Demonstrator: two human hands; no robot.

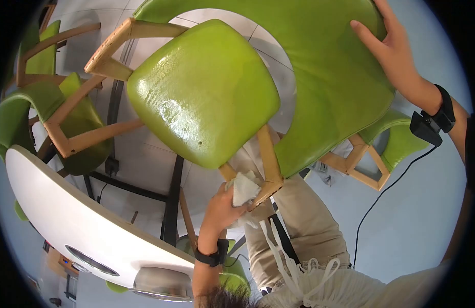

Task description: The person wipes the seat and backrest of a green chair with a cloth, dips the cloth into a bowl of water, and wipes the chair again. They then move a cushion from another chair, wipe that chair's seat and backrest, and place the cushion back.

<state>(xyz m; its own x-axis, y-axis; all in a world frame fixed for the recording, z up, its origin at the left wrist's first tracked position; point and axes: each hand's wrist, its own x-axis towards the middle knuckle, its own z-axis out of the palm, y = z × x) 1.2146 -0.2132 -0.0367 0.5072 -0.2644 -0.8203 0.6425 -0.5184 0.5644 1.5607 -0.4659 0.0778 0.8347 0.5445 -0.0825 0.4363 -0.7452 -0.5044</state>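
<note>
A green padded chair seat (204, 92) with a wooden frame fills the upper middle, shiny and wet-looking on its left part. The chair's wide curved green backrest (330, 66) reaches to the right. My left hand (222, 209) is closed round a crumpled white cloth (246, 189), pressed against the wooden armrest (268, 189) by the near corner of the seat. My right hand (394, 49) rests on the backrest's outer edge, thumb spread away from the fingers, whose tips run out of the frame. Both wrists wear black bands.
A white rounded table (93, 220) with a metal fitting stands at lower left, black legs beneath it. More green chairs with wooden arms stand at left (78, 123) and behind the backrest at right (396, 138). A black cable (373, 205) hangs from the right wristband.
</note>
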